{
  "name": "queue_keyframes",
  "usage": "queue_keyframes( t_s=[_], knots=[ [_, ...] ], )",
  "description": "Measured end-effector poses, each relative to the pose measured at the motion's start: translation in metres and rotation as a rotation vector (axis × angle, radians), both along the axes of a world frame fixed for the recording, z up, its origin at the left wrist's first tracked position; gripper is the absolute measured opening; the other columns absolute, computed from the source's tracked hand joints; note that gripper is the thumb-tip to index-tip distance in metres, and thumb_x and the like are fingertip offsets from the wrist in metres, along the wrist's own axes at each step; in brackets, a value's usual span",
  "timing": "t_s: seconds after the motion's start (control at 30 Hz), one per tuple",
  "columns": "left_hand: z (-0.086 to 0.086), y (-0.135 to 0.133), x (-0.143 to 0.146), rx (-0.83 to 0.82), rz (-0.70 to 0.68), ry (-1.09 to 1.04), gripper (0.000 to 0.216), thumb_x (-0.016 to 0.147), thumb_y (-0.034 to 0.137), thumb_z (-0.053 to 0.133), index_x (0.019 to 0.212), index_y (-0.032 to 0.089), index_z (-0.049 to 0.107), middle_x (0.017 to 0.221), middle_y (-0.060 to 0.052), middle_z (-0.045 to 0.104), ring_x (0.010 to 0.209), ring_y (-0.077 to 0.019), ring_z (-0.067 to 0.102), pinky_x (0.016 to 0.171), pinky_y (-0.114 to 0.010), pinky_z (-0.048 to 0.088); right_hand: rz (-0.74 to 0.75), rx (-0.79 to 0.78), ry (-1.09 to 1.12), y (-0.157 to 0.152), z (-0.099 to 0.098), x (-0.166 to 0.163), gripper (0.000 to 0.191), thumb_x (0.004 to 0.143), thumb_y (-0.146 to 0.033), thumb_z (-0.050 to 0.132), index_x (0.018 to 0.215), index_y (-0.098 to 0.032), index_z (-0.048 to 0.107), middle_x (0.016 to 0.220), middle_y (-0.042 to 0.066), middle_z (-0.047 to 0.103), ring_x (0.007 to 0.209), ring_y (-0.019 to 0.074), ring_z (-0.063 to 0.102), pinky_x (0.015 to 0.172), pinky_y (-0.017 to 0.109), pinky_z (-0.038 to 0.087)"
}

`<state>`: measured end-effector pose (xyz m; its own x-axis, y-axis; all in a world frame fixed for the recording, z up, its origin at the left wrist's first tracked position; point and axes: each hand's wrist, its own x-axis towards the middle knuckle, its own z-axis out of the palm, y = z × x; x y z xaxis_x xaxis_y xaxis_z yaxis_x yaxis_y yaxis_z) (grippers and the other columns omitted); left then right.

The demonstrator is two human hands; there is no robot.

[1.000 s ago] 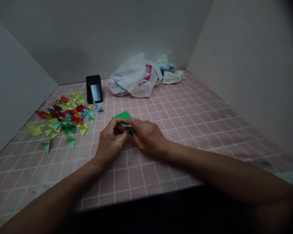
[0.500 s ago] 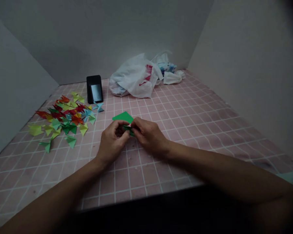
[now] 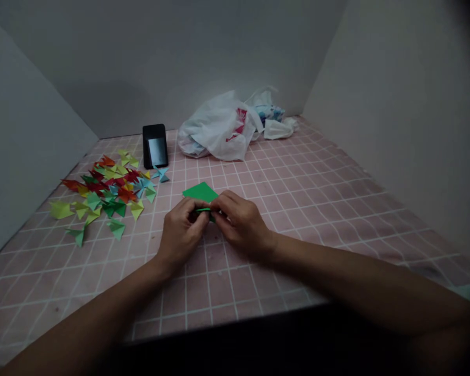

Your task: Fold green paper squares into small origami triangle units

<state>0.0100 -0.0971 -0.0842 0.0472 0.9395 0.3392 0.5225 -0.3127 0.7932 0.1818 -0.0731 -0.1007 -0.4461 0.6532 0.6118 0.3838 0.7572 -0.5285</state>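
Observation:
Between my fingertips is a small folded piece of green paper (image 3: 203, 210), mostly covered by the fingers. My left hand (image 3: 182, 224) is closed, pinching its left part between thumb and fingers. From the other side, my right hand (image 3: 243, 222) pinches the right end, also closed. Just beyond both hands a flat green paper sheet (image 3: 200, 191) lies on the table, its near edge hidden behind them. Off to the left spreads a pile of folded paper pieces (image 3: 113, 208) in red, orange, yellow, green and light blue.
A black phone-like device (image 3: 155, 146) stands upright behind the folded pieces. White plastic bags (image 3: 219, 125) lie by the back wall, with a crumpled white item (image 3: 278, 129) to their right. The table has a pink gridded cloth (image 3: 317, 198). Walls close in the left, back and right.
My fingers have shifted slightly on the green paper, which now shows as a thin, flatter edge. The whole view has moved a little; the other things lie as before.

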Motion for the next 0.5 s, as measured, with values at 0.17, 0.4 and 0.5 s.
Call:
queue_keyframes(
  t_s=[0.17, 0.4, 0.5],
  knots=[
    [0.0025, -0.0018, 0.0012, 0.043, 0.004, 0.031, 0.01, 0.086, 0.019, 0.061, 0.089, 0.02, 0.071, 0.086, -0.003, 0.072, 0.078, -0.0194, 0.065, 0.074, -0.033, 0.049, 0.003, 0.06, 0.05, -0.0026, 0.0018, -0.0005, 0.012, 0.096, -0.01, 0.05, 0.095, -0.021, 0.056, 0.089, 0.005, 0.058, 0.082, 0.0193, 0.057, 0.07, 0.032, 0.045],
    [0.0045, -0.0033, 0.0018, 0.05, 0.005, 0.042, 0.009, 0.085, 0.018, 0.061, 0.085, 0.021, 0.069, 0.081, -0.002, 0.07, 0.075, -0.0185, 0.063, 0.07, -0.032, 0.047, 0.018, 0.079, 0.061, -0.0011, 0.0021, -0.0014, 0.014, 0.096, -0.009, 0.049, 0.093, -0.021, 0.054, 0.087, 0.005, 0.059, 0.083, 0.0206, 0.059, 0.072, 0.033, 0.047],
    [0.005, -0.0039, 0.0013, 0.033, 0.005, 0.032, 0.01, 0.085, 0.017, 0.06, 0.085, 0.02, 0.069, 0.08, -0.002, 0.068, 0.074, -0.0181, 0.063, 0.068, -0.031, 0.047, 0.042, 0.086, 0.075, -0.001, 0.0025, -0.0018, 0.014, 0.096, -0.009, 0.049, 0.096, -0.021, 0.057, 0.088, 0.005, 0.059, 0.083, 0.0203, 0.059, 0.073, 0.033, 0.048]
  ],
)
